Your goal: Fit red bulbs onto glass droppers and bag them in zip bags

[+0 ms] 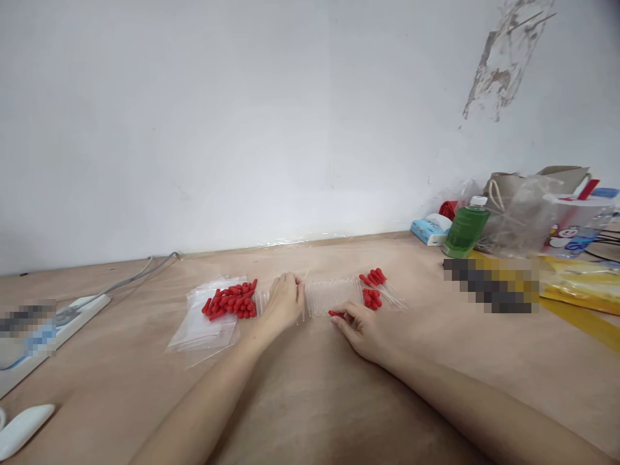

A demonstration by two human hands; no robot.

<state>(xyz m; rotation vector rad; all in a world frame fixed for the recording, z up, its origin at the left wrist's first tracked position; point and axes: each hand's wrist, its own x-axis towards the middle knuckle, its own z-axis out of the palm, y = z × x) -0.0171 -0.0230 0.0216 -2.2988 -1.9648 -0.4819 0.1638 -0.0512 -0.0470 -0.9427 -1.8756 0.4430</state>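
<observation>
My left hand (pixel 287 296) is closed at the left part of a row of thin clear tubes (pixel 334 294), and a clear tube (pixel 306 276) sticks out by its fingertips. Between the thumb and fingers of my right hand (pixel 361 329) is a red rubber bulb (pixel 335 314), just below the row. A heap of red rubber bulbs (pixel 230 301) lies left of my left hand, on clear zip bags (pixel 203 329). Beyond my right hand lie several droppers (pixel 375 278), clear tubes with red bulbs on their ends.
A white power strip (pixel 92 309) with a grey cable lies at left, a white object (pixel 26 426) nearer me. At back right stand a tissue pack (pixel 429 229), a green bottle (pixel 465 227), bags and a cup (pixel 571 223). Yellow packaging (pixel 581 284) lies before them.
</observation>
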